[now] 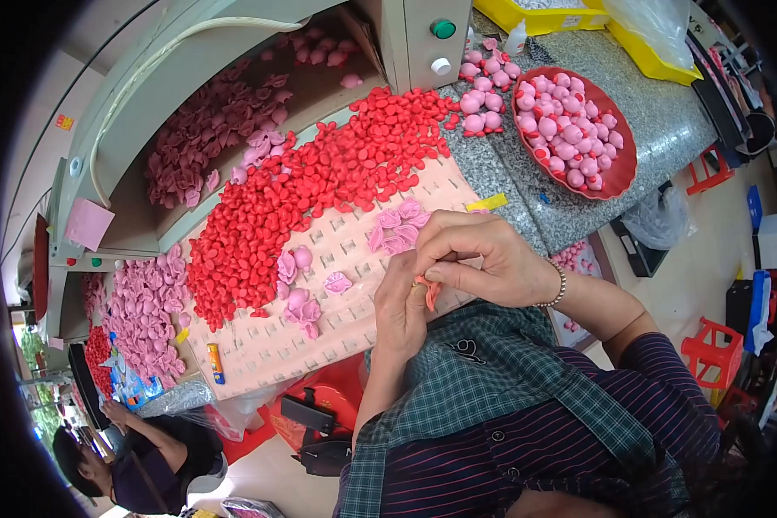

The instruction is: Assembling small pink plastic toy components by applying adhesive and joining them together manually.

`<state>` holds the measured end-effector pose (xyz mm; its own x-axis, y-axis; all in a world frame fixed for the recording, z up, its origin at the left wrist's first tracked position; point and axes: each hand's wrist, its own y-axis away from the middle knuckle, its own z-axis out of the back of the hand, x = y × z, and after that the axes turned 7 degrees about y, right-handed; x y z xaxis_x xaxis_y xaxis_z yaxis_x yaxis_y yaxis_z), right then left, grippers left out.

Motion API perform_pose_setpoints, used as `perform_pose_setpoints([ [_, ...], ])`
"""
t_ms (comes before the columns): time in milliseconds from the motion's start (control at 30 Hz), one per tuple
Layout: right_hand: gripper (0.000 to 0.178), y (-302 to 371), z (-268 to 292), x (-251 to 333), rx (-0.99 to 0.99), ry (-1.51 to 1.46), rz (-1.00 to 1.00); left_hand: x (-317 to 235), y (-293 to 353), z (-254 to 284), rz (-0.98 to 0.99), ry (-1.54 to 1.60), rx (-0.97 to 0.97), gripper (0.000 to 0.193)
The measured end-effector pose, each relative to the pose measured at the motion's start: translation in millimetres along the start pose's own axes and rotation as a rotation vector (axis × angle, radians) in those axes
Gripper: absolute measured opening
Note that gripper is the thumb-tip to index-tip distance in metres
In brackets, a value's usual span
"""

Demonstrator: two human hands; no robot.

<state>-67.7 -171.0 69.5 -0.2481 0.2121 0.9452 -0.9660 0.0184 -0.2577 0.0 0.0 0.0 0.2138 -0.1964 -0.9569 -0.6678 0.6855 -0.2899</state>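
Note:
My left hand (397, 311) and my right hand (496, 259) meet over the near right edge of the pink slotted mat (341, 341). Between their fingertips is a small coral-coloured piece (432, 295), thin and soft-looking; its exact kind is partly hidden by my fingers. Both hands are closed in a pinch around it. Just beyond them lies a cluster of pink petal-shaped pieces (397, 226). To the left on the mat are a single petal-shaped piece (337, 282) and pink round pieces with petal shapes (300, 309).
A long heap of small red pieces (259, 224) covers the mat's far side. A red bowl (622, 164) of pink round figures stands right, with loose ones (483, 99) beside it. A grey machine housing (397, 43) rises beyond. A glue stick (216, 363) lies front left; another person (151, 457) sits farther left.

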Motion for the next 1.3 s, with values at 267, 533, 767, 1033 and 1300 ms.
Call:
perform_pose_setpoints([
  [267, 0.01, -8.7, -0.8, 10.3, 0.042, 0.223, 0.148, -0.8, -1.6, -0.6, -0.047, 0.015, -0.004, 0.028],
  [533, 0.004, -9.8, -5.3, 16.2, 0.073, 0.263, 0.027, 0.4, 2.2, 3.0, 0.046, 0.016, 0.021, 0.027],
  [767, 0.006, -6.8, -9.2, 10.7, -0.022, 0.185, 0.077, 0.8, -2.5, 2.0, -0.07, -0.004, 0.012, 0.025],
  [1033, 0.006, -10.9, 0.7, 17.6, -0.161, 0.24, 0.118, -3.2, -1.8, 5.9, -0.034, -0.045, 0.053, 0.026],
  [1300, 0.009, -5.4, -0.2, 1.2, -0.087, 0.125, 0.076, 0.9, -1.8, 7.5, 0.015, -0.006, 0.068, 0.029],
])
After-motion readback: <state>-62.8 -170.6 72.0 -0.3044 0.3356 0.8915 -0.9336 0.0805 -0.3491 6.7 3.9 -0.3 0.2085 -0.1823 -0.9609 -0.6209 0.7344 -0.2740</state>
